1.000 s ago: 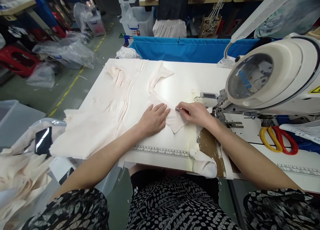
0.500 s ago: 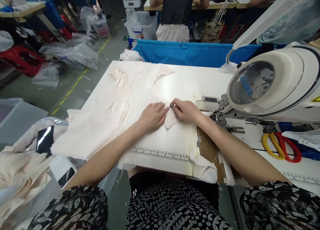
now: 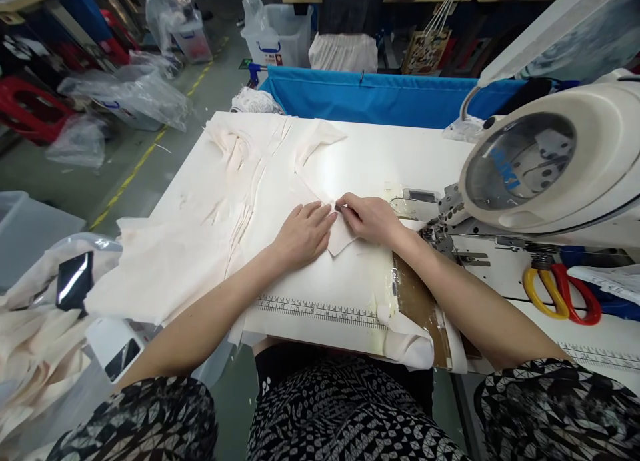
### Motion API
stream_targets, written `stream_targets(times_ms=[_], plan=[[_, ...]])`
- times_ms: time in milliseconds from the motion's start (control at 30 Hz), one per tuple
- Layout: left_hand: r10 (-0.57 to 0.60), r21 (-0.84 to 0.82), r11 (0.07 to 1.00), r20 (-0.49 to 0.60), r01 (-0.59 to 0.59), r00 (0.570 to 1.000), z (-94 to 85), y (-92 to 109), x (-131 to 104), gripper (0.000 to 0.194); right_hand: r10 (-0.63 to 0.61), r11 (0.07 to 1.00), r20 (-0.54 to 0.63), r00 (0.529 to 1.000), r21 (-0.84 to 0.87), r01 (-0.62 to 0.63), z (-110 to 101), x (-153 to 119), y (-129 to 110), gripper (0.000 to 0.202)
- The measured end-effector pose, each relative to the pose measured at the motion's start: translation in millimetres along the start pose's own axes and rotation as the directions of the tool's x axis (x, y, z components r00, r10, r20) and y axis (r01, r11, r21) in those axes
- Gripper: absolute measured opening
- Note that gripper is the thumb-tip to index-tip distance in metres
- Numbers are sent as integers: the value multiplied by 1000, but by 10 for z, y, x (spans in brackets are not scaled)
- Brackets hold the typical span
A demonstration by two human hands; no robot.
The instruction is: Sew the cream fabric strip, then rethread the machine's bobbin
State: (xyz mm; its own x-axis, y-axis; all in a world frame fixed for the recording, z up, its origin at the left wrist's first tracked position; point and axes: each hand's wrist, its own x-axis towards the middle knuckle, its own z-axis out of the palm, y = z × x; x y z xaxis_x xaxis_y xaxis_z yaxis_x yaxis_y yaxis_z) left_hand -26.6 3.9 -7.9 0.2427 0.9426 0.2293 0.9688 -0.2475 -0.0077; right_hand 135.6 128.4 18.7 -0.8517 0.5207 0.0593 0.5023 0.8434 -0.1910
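Your left hand (image 3: 305, 237) rested on the tabletop (image 3: 320, 284), fingers slightly spread, tips at the pale cloth strip (image 3: 343, 239) lying there. Your right hand (image 3: 370, 219) pinched a small grey piece (image 3: 338, 207) between its fingers over the strip, which looked light, soft and easily skewed, best held by its edges.

Single head view, here in this workroom: the camera looks forward and down from above the wearer's patterned clothing (image 3: 345, 411), close over the white worktable (image 3: 400, 144), left hand (image 3: 304, 237) and right hand (image 3: 369, 219) mid-frame, floor (image 3: 183, 164) farther off at upper left.
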Motion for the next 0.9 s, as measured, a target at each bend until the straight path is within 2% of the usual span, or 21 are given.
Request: stream_targets(times_ms=[667, 900], plan=[[1, -37, 999, -24, -1, 1000, 1, 4, 12, 43, -31, 997, -3, 1000, -74, 30, -34, 9, -27, 34], [-55, -32, 998, 81, 58, 995, -80, 49, -6, 47, -21, 996, 32, 999, -87, 24, -216, -207, 61, 31]])
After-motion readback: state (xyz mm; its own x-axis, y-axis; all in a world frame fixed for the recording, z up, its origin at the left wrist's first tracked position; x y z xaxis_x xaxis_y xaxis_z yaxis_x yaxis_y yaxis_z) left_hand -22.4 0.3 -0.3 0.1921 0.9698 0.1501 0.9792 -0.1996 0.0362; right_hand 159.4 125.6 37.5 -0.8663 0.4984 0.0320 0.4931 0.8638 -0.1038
